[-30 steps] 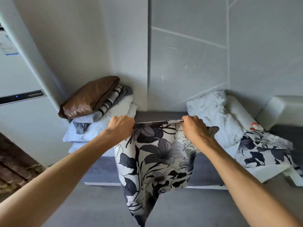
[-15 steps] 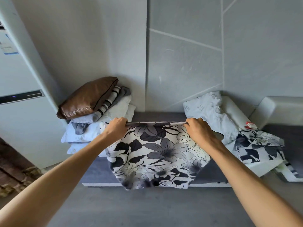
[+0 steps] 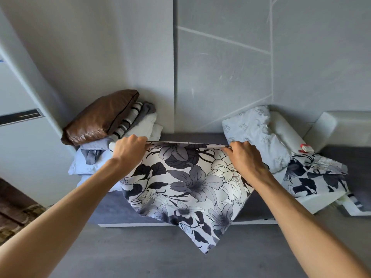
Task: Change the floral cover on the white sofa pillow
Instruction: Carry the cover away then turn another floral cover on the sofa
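A black, grey and white floral cover (image 3: 188, 183) hangs in the air over the front of the grey sofa seat (image 3: 112, 209), stretched along its top edge. My left hand (image 3: 129, 149) grips the top left corner. My right hand (image 3: 244, 157) pinches the top right corner. The cover's lower corner droops toward the floor on the right. A white pillow (image 3: 255, 133) with faint grey print lies on the seat against the wall, to the right of my right hand. A second floral cover (image 3: 315, 175) lies crumpled on the seat at the right.
A brown cushion (image 3: 100, 117) tops a pile of folded striped, grey and pale blue bedding (image 3: 94, 157) at the seat's left end. A small red and white box (image 3: 306, 148) sits by the white armrest (image 3: 341, 125). A white appliance (image 3: 18, 125) stands left. Grey floor (image 3: 140, 253) lies in front.
The cover, first hanging narrow and long from my hands, swung up and spread wide; now its lower right corner has dropped down again. My hands stayed on the top edge.
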